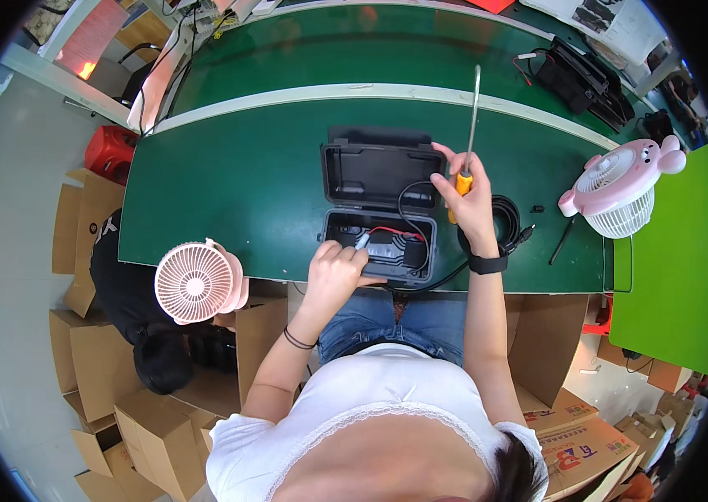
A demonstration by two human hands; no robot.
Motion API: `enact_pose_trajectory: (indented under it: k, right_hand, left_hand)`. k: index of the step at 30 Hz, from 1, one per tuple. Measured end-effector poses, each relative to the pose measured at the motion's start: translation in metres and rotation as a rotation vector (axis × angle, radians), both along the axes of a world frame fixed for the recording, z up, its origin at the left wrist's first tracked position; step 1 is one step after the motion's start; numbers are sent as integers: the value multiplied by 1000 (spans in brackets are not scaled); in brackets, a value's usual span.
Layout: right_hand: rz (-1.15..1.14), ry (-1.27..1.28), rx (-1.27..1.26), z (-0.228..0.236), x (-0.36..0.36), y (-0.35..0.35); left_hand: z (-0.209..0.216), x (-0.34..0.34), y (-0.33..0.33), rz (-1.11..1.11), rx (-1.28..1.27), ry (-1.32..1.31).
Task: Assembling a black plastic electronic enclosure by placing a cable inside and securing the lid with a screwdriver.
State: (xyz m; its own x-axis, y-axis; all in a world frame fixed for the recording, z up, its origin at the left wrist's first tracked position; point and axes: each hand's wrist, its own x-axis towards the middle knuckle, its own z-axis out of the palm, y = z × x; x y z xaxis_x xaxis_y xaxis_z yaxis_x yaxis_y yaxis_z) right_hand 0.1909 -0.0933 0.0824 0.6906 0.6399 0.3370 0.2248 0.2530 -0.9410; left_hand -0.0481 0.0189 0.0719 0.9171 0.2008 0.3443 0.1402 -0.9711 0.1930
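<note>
A black plastic box (432, 251) lies open on the green table, its hinged lid (381, 174) tipped back. Inside are a dark block, a red wire (387, 229), a black wire and a pale connector (362, 241). My left hand (336, 272) is closed over the box's front left wall, fingers inside and thumb along the outside; the fingertips are beside the connector. In my right hand (473, 209) is a screwdriver (464, 180) with a yellow handle, its long shaft pointing away from me. The right thumb and fingertips are at the lid's right edge.
A coiled black cable (505, 224) lies right of the box. Further right are a black pen-like stick (561, 241) and a pink fan (618, 188); another pink fan (195, 283) is at the front left. A person (132, 293) bends among cardboard boxes (161, 443) at left.
</note>
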Motion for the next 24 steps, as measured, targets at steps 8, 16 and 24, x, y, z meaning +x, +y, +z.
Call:
enact_pose_trajectory:
  k: [8,16,24]
  right_hand:
    - [-106,61,-83,16,-37,-27]
    - [-128,-135,-248,7,-54,-37]
    - [-172,-270,-284,-9,-72,-30]
  left_hand:
    - [25,42,12,136,-63,120]
    - [31,42,26,159,-210,-123]
    - [-12,16,23,343,-421,-591]
